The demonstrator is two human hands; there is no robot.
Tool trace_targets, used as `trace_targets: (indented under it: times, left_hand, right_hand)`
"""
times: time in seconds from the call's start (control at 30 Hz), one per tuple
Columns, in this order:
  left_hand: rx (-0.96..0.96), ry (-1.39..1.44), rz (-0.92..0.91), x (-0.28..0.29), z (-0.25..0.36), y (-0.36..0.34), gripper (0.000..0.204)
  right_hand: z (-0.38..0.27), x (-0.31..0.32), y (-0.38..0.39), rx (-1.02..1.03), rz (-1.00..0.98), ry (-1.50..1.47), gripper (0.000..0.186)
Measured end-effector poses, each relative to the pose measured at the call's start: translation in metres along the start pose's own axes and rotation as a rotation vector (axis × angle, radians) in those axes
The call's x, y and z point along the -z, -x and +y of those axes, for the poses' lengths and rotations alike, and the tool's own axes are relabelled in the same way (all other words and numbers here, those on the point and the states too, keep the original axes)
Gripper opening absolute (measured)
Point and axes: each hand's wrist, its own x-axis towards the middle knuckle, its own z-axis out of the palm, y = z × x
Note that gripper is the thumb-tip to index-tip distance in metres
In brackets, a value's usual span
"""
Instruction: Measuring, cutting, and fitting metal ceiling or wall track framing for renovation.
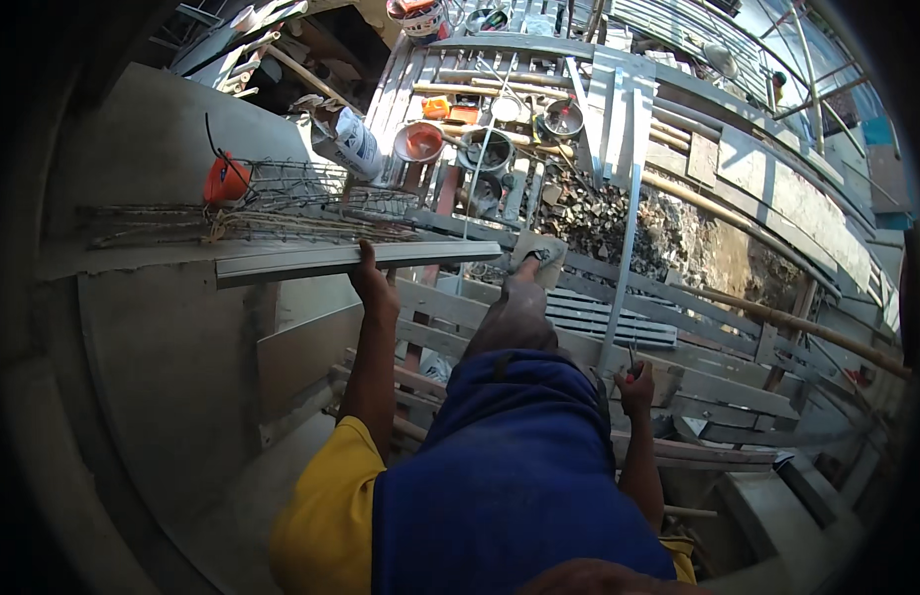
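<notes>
My left hand (374, 283) is stretched out to the left, closed around a pale grey metal channel (430, 254). The channel lies nearly level across the view, its right end close to my foot (527, 266). On my right side, my right hand (635, 387) is closed on a small red-handled hand tool (633, 365). Its dark, narrow tip points upward and away from me; its exact kind is too small to make out. Just left of that hand, a long thin metal strip (624, 258) runs up into the distance.
Beneath me are wooden planks (718, 375) with gaps between them. Ahead stand an orange-red bucket (419, 144), a dark bucket (486, 151) and a white sack (349, 141). Wire mesh (301, 183) and an orange container (227, 179) lie at left. Rubble (589, 213) covers ground ahead; bamboo poles (738, 223) lie right.
</notes>
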Motion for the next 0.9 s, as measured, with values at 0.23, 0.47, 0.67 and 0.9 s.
trace_targets:
  times: [0.23,0.47,0.67,0.9]
  left_hand:
    - [-0.316,-0.399,0.132,0.089,-0.017,0.011,0.062]
    - [-0.537,-0.880,0.006,0.116,-0.019,0.040,0.067]
    - [-0.313,-1.039,-0.008,0.073,-0.005,0.031,0.062]
    - [-0.302,-1.041,-0.150,0.059,0.002,-0.058,0.064]
  right_hand:
    - [0.065,-0.039,-0.006,-0.219,-0.547,0.085,0.032]
    - [0.046,-0.052,-0.013,-0.443,-0.550,-0.039,0.024]
    - [0.018,-0.052,-0.058,-0.466,-0.505,-0.038,0.029]
    - [-0.016,-0.106,-0.154,-0.368,-0.496,-0.062,0.018]
